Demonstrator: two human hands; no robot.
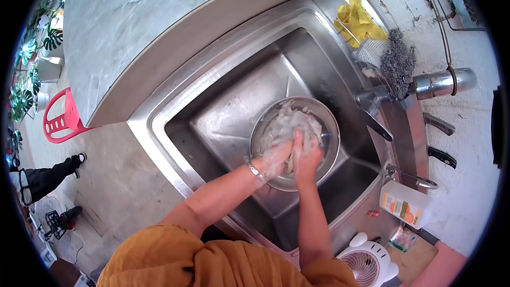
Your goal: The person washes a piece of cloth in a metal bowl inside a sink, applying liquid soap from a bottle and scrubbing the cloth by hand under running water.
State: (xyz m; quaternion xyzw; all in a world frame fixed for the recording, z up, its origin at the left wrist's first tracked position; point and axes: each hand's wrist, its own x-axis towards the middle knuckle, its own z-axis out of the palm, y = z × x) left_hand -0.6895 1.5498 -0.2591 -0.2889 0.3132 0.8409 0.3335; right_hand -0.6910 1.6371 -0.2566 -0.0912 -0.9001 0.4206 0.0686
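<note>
A round metal bowl [333,151] stands in the stainless steel sink [228,111]. Inside it lies a wet, whitish, soft mass [294,120], covered in suds; it looks like cloth, but its kind is unclear. My left hand [277,157], with a silver bracelet and foam on the wrist, is closed on this mass. Beside it, my right hand [308,158] is also closed, its thumb pointing up the bowl. The two hands meet, and a pale fold shows between them. Most of the left fingers are hidden by foam.
Right of the sink are a tap [372,101], a yellow cloth [358,18], a steel wool scourer [397,61], two knife handles [442,157] and a bottle with an orange label [404,204]. A white fan [366,266] sits at lower right. A person's leg [53,178] shows at far left.
</note>
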